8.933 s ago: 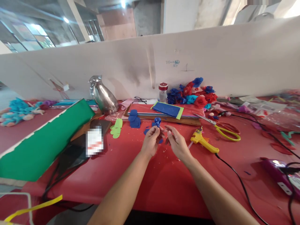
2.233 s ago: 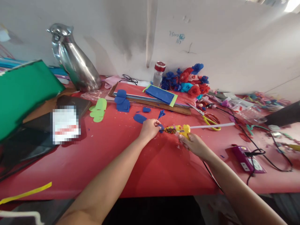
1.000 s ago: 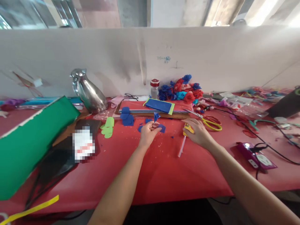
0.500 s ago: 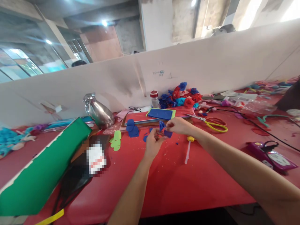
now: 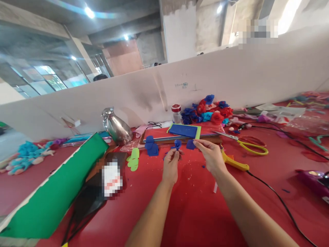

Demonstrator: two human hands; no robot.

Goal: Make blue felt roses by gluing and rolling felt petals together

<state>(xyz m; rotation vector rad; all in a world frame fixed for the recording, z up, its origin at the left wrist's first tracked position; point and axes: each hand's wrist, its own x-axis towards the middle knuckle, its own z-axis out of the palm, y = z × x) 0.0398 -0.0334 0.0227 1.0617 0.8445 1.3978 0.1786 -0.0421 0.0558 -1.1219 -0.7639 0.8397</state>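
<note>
- Left hand [image 5: 171, 165] is up over the red worktop [image 5: 200, 212], fingertips pinched on the base of a small blue flower [image 5: 177, 144], which pokes up just above the thumb
- Right hand [image 5: 211, 155] sits just beside it, thumb and forefinger nipping a loose blue petal [image 5: 190, 144], held close to the flower and not quite touching it
- Flower looks like thin foam or felt, so it is judged very light and soft; it should crush or unroll if squeezed hard
- Best hold appears to be low at the gathered base, where the layers bunch together, leaving the curled top free
- Petal is a thin flat scrap, floppy and easy to drop; a light pinch at one edge looks like the safe grip, keeping the rest of its face clear
- Neither piece looks slippery, but both are small enough that the fingers hide a good part of them
- Glue gun [image 5: 235, 163] lies on the worktop just behind the right wrist, cable trailing toward the person; any glue on the petal cannot be made out
- Scissors [image 5: 250, 146] rest farther right, more blue petals [image 5: 152, 148] and green cut-outs [image 5: 134, 159] lie to the left, and a heap of finished flowers [image 5: 208, 111] sits by the back wall
</note>
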